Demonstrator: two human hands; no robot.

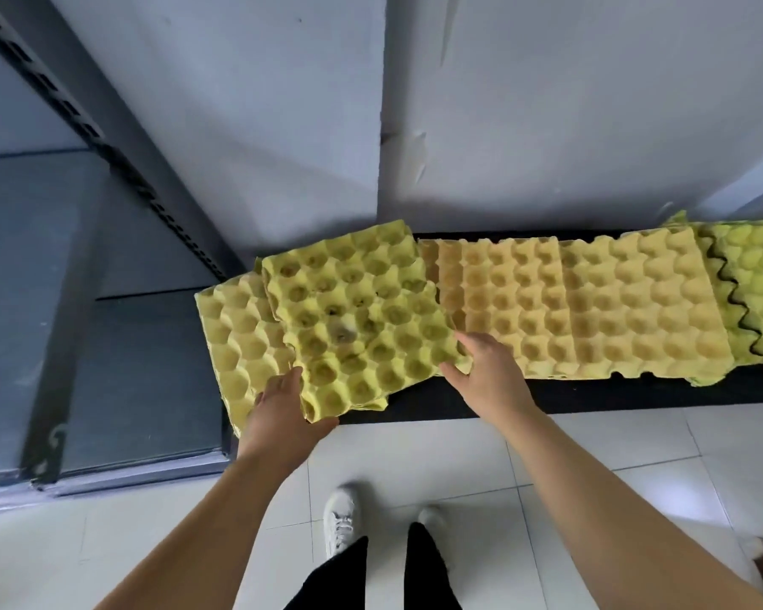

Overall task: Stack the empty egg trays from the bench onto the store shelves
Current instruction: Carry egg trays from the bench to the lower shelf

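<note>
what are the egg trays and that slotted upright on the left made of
The held egg tray looks like moulded paper pulp: matte yellow-green, with soft-edged dimples, ragged rims and a stained cup. The slotted upright is probably painted steel: dark grey, straight-edged, with a row of punched slots.

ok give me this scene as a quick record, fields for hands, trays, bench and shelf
left hand: grips near left corner of top tray
right hand: grips top tray's near right edge
top tray: greenish, askew, lying over yellow tray at bench's left end
orange trays: two, overlapping, mid-bench
green trays: layered at right end
bench: black, low
shelf: grey, left of bench, no tray seen on it
</note>
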